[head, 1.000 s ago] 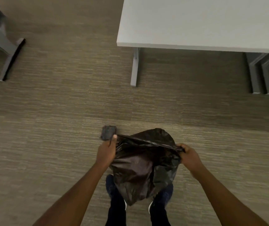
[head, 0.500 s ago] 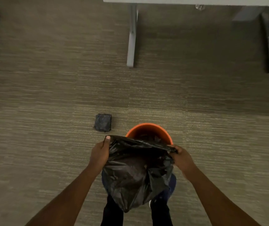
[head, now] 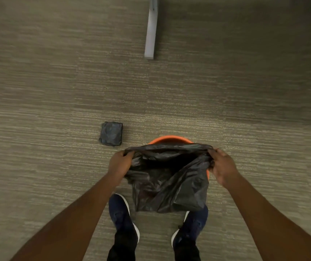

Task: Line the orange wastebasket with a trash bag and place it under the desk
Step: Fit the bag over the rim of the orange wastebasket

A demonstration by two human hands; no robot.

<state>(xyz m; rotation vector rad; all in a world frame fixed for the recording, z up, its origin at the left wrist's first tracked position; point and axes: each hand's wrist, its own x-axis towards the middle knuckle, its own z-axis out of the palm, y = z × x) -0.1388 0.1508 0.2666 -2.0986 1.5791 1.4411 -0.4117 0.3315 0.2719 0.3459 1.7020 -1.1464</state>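
A black trash bag (head: 166,178) is held stretched open between two bare hands above a carpeted floor (head: 47,91). The left hand (head: 120,163) is closed around one side of the bag's mouth, and the right hand (head: 221,166) is closed around the opposite side, so that the upper hem is pulled taut from one fist to the other. The body of the bag is seen hanging crumpled below the hands, its bottom edge reaching down between a pair of dark blue shoes (head: 122,217).

The orange wastebasket (head: 169,138) is largely hidden behind the bag; only an arc of its rim is visible just beyond the hands, and a small sliver of orange is shown beside the right hand. Whether the bag touches the rim cannot be told.

A folded bundle of dark plastic (head: 111,133) is seen lying on the carpet just beyond and outside the left hand, apart from the wastebasket. Well beyond both hands, a grey desk leg (head: 150,32) is seen resting on the floor, with a darker shadow spread across the carpet to the right-hand side of it.
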